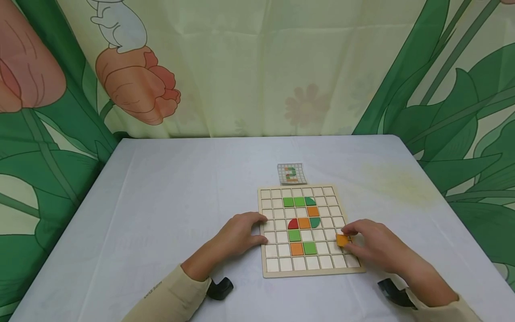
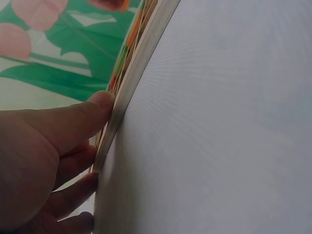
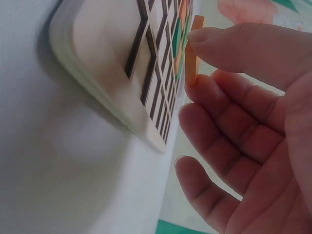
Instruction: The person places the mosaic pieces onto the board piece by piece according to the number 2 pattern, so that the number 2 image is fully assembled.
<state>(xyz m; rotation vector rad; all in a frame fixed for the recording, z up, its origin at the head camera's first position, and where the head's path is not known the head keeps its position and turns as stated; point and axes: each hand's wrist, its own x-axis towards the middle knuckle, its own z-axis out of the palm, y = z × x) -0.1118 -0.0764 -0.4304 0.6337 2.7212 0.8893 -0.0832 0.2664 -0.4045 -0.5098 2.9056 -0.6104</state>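
Note:
A wooden grid board (image 1: pixel 314 272) lies on the table, with green and orange square tiles, a red rounded tile (image 1: pixel 293 224) and dark green rounded tiles in some of its cells. At the board's left edge, my left hand (image 1: pixel 237 236) rests its thumb and fingertips against the rim; the left wrist view shows the thumb (image 2: pixel 101 105) touching that side. My right hand (image 1: pixel 380 248) pinches an orange square tile (image 1: pixel 342 240) between thumb and fingers, over the board's right side. In the right wrist view this tile (image 3: pixel 194 53) stands on edge, its other fingers loosely bent below.
Behind the board lies a small pattern card (image 1: pixel 292 173) printed with a grid and coloured shapes. A white cloth covers the table (image 1: pixel 181 188). Beyond its far edge hangs a curtain (image 1: pixel 249 67) with flowers and leaves. Black wrist devices sit by both sleeves.

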